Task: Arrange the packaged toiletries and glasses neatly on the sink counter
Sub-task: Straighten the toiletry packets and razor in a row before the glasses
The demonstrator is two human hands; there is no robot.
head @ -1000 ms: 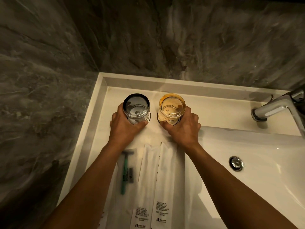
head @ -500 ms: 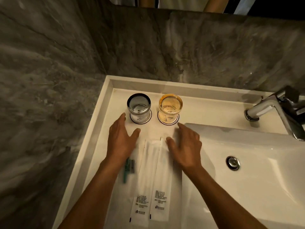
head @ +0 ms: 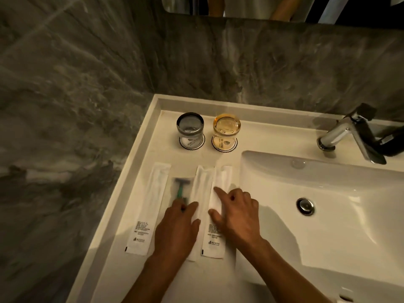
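A grey glass (head: 190,129) and an amber glass (head: 226,127) stand side by side on round coasters at the back of the white counter (head: 168,154). In front of them lie several long white packets in a row: one at the left (head: 148,206), a clear packet with a green razor (head: 181,188), a middle packet (head: 203,184) and a right packet (head: 219,193). My left hand (head: 177,232) rests flat on the razor packet and the middle one. My right hand (head: 237,213) lies on the right packet, fingers spread.
The sink basin (head: 341,226) with its metal drain (head: 305,206) lies right of the packets. A chrome tap (head: 349,134) stands at the back right. Dark marble walls (head: 65,106) close in the left and the back. The counter's raised rim (head: 142,136) runs along the left.
Both hands let go of the glasses and came back toward me onto the packets. The left packet now lies apart from the others. The view has tilted up.
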